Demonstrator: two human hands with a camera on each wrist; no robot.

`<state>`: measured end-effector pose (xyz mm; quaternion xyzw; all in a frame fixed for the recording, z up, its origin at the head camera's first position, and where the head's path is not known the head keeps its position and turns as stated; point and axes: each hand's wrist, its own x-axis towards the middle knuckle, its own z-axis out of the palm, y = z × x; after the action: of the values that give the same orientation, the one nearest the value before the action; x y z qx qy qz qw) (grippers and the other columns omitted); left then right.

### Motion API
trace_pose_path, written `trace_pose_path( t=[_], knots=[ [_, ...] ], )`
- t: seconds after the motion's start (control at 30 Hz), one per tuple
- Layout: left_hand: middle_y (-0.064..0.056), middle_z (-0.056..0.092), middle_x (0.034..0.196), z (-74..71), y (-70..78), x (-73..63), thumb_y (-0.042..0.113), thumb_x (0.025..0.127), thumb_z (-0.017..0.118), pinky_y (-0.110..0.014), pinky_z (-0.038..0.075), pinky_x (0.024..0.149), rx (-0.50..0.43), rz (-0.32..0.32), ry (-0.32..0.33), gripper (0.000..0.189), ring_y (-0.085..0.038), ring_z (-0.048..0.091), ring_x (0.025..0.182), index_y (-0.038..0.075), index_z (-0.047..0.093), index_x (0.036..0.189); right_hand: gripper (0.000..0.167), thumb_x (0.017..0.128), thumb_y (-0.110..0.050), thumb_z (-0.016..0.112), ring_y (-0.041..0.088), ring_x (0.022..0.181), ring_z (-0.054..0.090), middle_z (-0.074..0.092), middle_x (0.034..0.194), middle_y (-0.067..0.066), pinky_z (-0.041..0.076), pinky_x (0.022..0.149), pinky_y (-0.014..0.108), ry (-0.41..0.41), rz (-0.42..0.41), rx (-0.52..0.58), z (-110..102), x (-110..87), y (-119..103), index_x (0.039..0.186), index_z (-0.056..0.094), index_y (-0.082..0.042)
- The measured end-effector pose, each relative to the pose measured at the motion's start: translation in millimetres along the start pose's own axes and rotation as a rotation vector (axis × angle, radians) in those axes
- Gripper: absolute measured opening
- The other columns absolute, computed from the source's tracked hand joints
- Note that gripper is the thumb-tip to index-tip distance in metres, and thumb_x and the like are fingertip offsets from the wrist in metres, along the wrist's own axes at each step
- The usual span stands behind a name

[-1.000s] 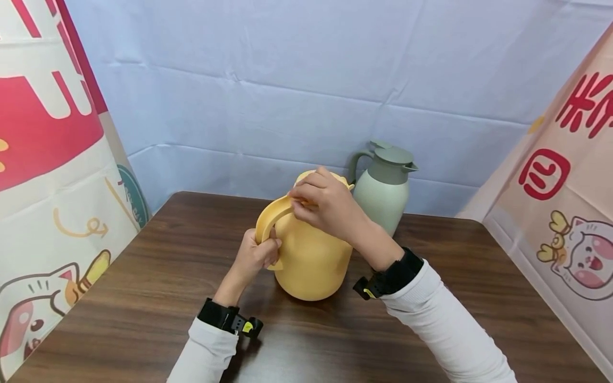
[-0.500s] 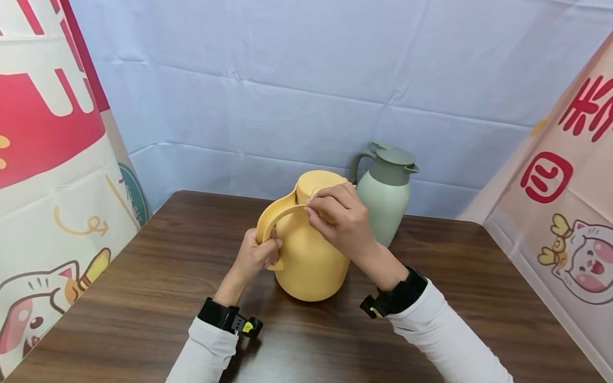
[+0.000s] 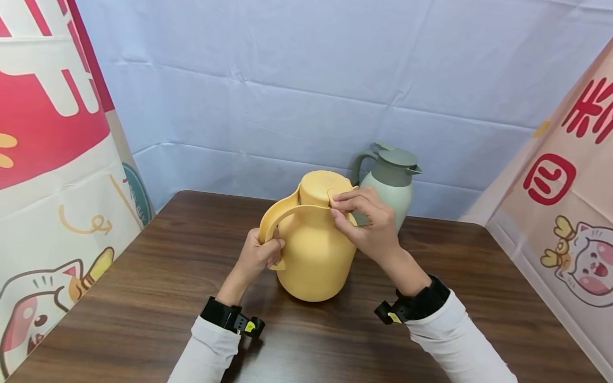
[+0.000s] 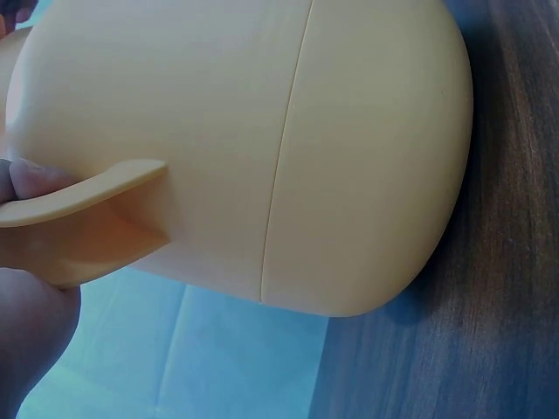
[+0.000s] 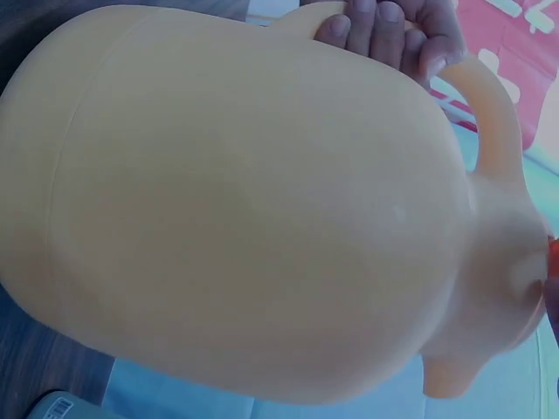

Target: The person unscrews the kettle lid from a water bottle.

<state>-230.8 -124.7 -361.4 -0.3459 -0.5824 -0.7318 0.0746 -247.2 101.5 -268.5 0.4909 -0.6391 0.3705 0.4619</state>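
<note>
A yellow jug stands on the wooden table, its spout toward the back right. My left hand grips the jug's handle; in the right wrist view its fingers curl round that handle. Thumb and fingertips of my right hand pinch a small tab at the front right edge of the yellow lid. Only a sliver of that hand shows at the right wrist view's edge, so the pinch is partly hidden there. The left wrist view shows the jug's side and lower handle joint.
A pale green jug with a grey-green lid stands behind and to the right of the yellow one, partly covered by my right hand. The brown table meets a pale blue cloth at the back. Printed cloths hang at both sides.
My right hand has moved right with the lid's tab, from beside the handle top round the front, so the lid has turned. My left hand keeps its grip on the handle.
</note>
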Motion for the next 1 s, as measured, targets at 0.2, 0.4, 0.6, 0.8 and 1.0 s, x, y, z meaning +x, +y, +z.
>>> trace_pose_path(
  t=[0.2, 0.4, 0.6, 0.8, 1.0],
  knots=[
    [-0.007, 0.03, 0.043, 1.3, -1.7, -0.5, -0.001, 0.088, 0.046, -0.028, 0.028, 0.04, 0.002, -0.003, 0.002, 0.02, -0.029, 0.024, 0.036, -0.002, 0.041, 0.068, 0.003, 0.078, 0.008, 0.067, 0.021, 0.082, 0.06, 0.065, 0.091, 0.021, 0.049, 0.07, 0.023, -0.029, 0.207, 0.262, -11.2, -5.5, 3.2, 0.081, 0.068, 0.008],
    [-0.008, 0.029, 0.042, 2.5, -2.2, -1.1, 0.0, 0.088, 0.045, -0.03, 0.027, 0.038, 0.003, 0.006, -0.009, 0.021, -0.025, 0.026, 0.034, -0.003, 0.041, 0.067, 0.016, 0.071, 0.025, 0.061, 0.019, 0.087, 0.061, 0.062, 0.094, 0.022, 0.051, 0.069, 0.024, 0.02, 0.394, 0.4, -18.6, -11.0, 7.1, 0.08, 0.064, 0.013],
    [-0.008, 0.029, 0.042, 1.8, -3.7, -1.0, 0.001, 0.088, 0.045, -0.031, 0.027, 0.037, 0.01, 0.016, -0.017, 0.022, -0.02, 0.028, 0.034, -0.001, 0.041, 0.067, 0.008, 0.074, 0.02, 0.064, 0.018, 0.085, 0.059, 0.059, 0.093, 0.022, 0.051, 0.067, 0.022, 0.053, 0.459, 0.364, -22.4, -12.6, 11.0, 0.081, 0.064, 0.014],
    [-0.008, 0.029, 0.042, 1.1, -3.2, -0.8, 0.001, 0.088, 0.045, -0.03, 0.028, 0.038, 0.016, 0.016, -0.016, 0.021, -0.026, 0.025, 0.034, -0.003, 0.041, 0.068, 0.005, 0.079, 0.014, 0.064, 0.017, 0.085, 0.062, 0.066, 0.094, 0.011, 0.048, 0.061, 0.019, 0.045, 0.54, 0.377, -28.4, -12.6, 23.1, 0.084, 0.065, 0.013],
    [-0.007, 0.03, 0.043, -0.4, -2.1, -1.1, -0.001, 0.088, 0.045, -0.03, 0.028, 0.038, 0.022, 0.019, -0.002, 0.02, -0.028, 0.025, 0.035, -0.003, 0.041, 0.068, 0.007, 0.081, 0.011, 0.064, 0.018, 0.081, 0.063, 0.068, 0.094, 0.01, 0.05, 0.063, 0.022, 0.023, 0.643, 0.457, -29.6, -10.7, 42.2, 0.087, 0.064, 0.015]
  ],
)
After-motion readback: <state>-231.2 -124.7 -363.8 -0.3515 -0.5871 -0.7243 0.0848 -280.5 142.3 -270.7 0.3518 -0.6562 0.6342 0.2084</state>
